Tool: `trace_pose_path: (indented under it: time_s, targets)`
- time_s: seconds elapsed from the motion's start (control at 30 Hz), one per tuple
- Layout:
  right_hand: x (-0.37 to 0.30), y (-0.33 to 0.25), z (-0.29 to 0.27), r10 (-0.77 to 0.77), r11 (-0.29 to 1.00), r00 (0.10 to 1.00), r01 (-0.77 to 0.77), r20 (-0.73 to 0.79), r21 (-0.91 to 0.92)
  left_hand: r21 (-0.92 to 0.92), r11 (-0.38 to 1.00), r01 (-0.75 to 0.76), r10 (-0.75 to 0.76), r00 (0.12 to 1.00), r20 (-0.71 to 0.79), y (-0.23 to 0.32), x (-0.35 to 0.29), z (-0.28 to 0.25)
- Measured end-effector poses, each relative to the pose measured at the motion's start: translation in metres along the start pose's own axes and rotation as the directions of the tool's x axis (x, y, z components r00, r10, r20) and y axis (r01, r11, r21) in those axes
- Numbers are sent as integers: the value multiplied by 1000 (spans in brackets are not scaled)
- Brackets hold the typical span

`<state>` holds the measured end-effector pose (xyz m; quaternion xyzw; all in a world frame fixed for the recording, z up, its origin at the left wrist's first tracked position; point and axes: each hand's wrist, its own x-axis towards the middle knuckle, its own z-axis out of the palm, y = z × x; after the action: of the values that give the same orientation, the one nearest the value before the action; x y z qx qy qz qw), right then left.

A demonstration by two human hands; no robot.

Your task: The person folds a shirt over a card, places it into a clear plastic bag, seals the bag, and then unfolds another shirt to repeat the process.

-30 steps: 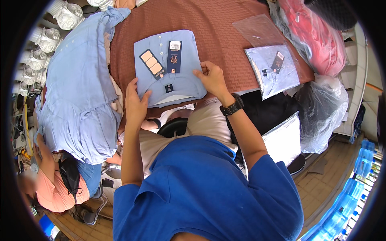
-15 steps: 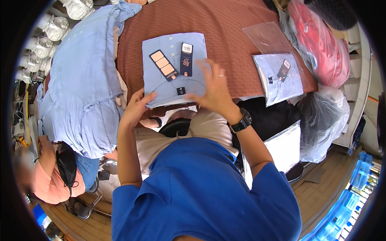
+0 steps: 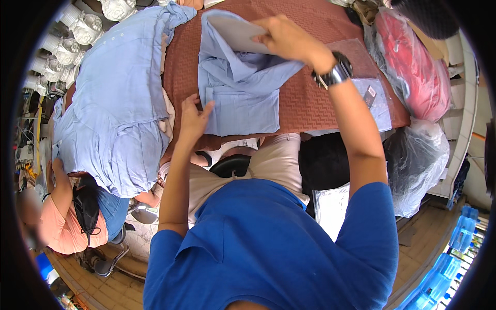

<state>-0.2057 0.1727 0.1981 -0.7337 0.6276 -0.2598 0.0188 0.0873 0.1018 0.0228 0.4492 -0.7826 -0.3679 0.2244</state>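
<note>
A light blue shirt [image 3: 240, 88] is spread on the brown table [image 3: 320, 103] in the upper middle of the frame. Its upper part is lifted together with a grey card [image 3: 235, 31], which is pinched by the closed fingers of the right hand [image 3: 289, 39] near the top centre. The left hand [image 3: 192, 120] lies at the shirt's lower left edge, fingers spread and open, holding nothing; whether the fingertips touch the cloth cannot be told.

At the right of the table a clear plastic bag [image 3: 376, 101] holds a folded pale blue shirt with a small dark tag; it is partly covered by the right forearm. At the upper right a larger clear bag [image 3: 413, 72] is filled with red and pink cloth, and its top is cut off by the frame's rim. Below it a grey plastic sack [image 3: 416, 160] is seen, its contents not to be made out.

A pile of light blue garments [image 3: 113, 103] is draped at the left. At the lower left another person [image 3: 67, 222] is seen, partly hidden beneath the pile.
</note>
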Motion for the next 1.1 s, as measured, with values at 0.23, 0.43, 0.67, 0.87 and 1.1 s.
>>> trace_pose_path:
  time_s: [0.23,0.43,0.67,0.87,1.1]
  targets:
    - [54,34,-46,43,993,988,-59,146,105,90,994,69,-89,966,243,27,-4,14]
    - [78,49,-67,90,987,996,-91,12,130,-645,723,248,-49,949,310,57,-41,-33]
    - [127,70,-37,136,991,962,-128,-235,47,-819,469,330,-10,929,369,95,-101,-65]
    - [113,129,62,264,922,894,-344,-361,-179,-312,799,514,-220,733,644,55,-113,-8]
    - [-4,82,102,445,870,880,-469,-167,-153,-195,976,-101,151,953,264,26,-81,-47]
